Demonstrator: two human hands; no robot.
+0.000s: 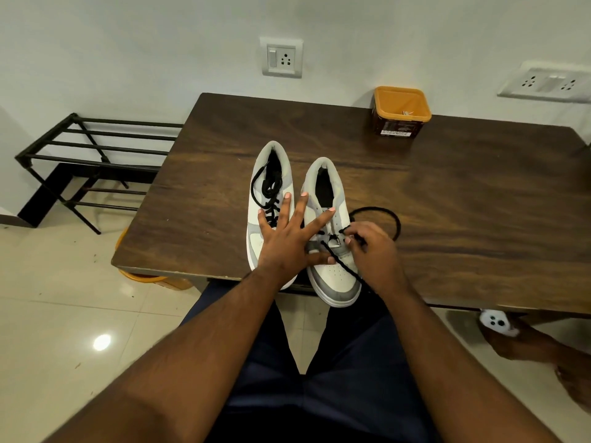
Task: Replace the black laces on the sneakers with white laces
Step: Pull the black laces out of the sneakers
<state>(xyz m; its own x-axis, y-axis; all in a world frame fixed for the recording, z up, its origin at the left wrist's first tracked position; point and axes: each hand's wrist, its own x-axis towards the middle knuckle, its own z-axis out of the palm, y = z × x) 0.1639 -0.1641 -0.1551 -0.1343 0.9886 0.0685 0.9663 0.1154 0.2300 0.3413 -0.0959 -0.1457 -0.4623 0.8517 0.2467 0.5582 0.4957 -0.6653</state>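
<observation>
Left hand flat across sneakers, right hand pinching black lace; orange tub beyond.

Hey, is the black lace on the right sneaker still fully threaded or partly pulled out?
Partly out: the black lace loops loose on the table, pinched by the right hand.

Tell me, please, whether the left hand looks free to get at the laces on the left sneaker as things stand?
Probably yes: the left hand lies open and holds nothing, its fingers spread across both sneakers, already over the left sneaker and its black laces, which nothing covers.
</observation>
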